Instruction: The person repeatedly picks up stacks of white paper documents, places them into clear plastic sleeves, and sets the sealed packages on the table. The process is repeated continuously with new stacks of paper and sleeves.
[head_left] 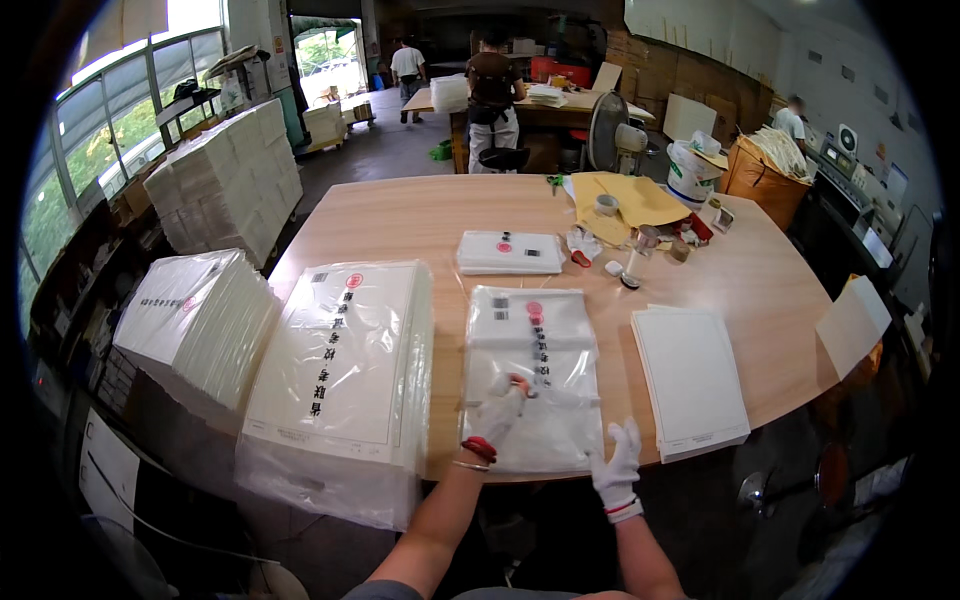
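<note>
My left hand (503, 402), in a white glove with bare fingertips and a red band at the wrist, is over the stack of clear printed plastic bags (570, 420) in front of me. Its fingers look bunched on the top bag, though glove and plastic blend together. My right hand (619, 465), also white-gloved, has its fingers apart at the stack's lower right corner. Right of it lies a stack of white paper sheets (690, 380). To the left stands a tall stack of bagged paper packs (335, 370); another pile of packs (195, 310) leans beside it.
Further back on the wooden table (390, 215) lie a folded bag pack (510, 253), a glove (583, 243), tape rolls (680, 251) and brown paper (630, 200). A fan (607, 132) and white bucket (692, 175) stand beyond. Several people work in the background, including one at another table (493, 85).
</note>
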